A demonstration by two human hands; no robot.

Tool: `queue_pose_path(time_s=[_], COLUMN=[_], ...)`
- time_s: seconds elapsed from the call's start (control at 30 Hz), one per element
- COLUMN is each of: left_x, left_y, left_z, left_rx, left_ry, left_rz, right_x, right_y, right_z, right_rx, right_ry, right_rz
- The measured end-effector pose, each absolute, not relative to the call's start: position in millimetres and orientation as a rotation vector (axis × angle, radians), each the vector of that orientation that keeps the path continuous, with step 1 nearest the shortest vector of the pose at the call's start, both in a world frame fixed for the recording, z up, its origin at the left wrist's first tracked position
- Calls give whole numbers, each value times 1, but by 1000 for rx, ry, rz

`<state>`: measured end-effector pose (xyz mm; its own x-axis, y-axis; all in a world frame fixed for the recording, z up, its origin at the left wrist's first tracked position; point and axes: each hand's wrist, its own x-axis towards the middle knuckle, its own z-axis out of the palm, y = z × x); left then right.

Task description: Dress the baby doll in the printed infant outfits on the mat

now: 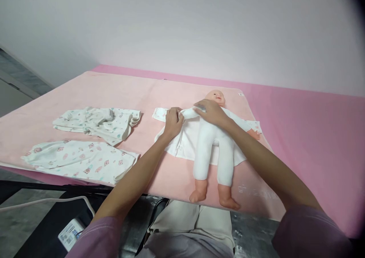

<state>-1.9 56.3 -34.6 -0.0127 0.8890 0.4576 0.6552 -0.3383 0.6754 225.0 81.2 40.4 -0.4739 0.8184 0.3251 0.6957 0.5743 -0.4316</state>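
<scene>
A baby doll (205, 147) with a white cloth body lies face up on an opened white baby shirt (180, 144), its feet towards me. My left hand (173, 123) is closed at the end of the doll's outstretched arm, on the shirt's sleeve; the printed cuff sticks out beyond it. The doll's hand on that side is hidden. My right hand (212, 112) rests over the shoulder, thumb and fingers around the upper part of the same arm. On the right, the other doll hand (253, 134) lies by the other printed cuff (254, 125).
Left of the doll lie a folded printed garment (114, 125) and printed baby pants (82, 159) on a pink mat (134, 88). A pink sheet (310, 136) extends right, and a wall stands behind. Below the table's front edge are a white box-shaped device (70, 233) and a cable (51, 200).
</scene>
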Motion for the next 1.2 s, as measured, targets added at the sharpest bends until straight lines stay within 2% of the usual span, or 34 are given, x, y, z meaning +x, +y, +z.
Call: queue_pose_path(time_s=[0.13,0.3,0.43,0.7,0.9,1.07,1.2], left_x=[-1,3,6,3,-1,-4,-11], left_y=[56,53,52,66,72,62,62], left_z=[-35,-30,-24,-12,-11,-18,-24], left_rx=[2049,2081,2051,2036,2111,2267,2290], left_ry=[1643,1597,1594,1604,1546,1586,1601], left_rz=[1235,1239,1259,1175,1088,1002,960], right_x=[300,359,357,320,305,316,333], right_y=[58,47,53,53,60,57,45], right_z=[41,32,26,51,50,42,31], right_rx=[-1381,-1376,-1356,-1248,-1167,-1343,-1600], right_ry=[-2152,-2374,-2311,-2408,-2422,-2356,-2197], right_rz=[171,510,482,480,494,497,357])
